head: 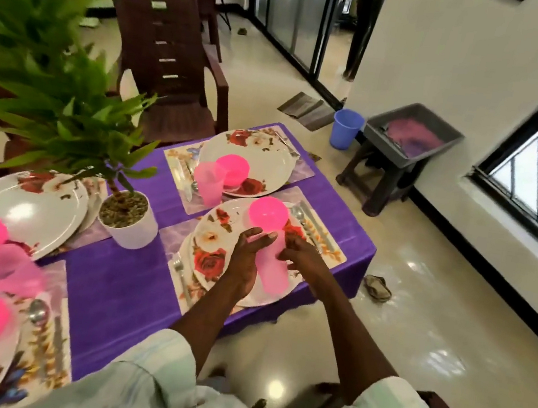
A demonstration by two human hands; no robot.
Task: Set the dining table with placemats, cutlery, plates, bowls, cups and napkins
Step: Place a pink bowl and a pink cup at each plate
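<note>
Pink cup is in both your hands over the near-right plate, just below the bowl. Left hand grip wraps its side; right hand fingers curl on the other side. Cup step, looks like the last setting w/o one. Next: stand it upright on the mat by the plate, not on the plate. No napkins seen on the bench yet.

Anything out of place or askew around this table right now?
On the table, no. Both hands, left and right, hold a pink cup above the near floral plate. Off the table, a blue cup, dark mats and a sandal lie on the floor.
</note>
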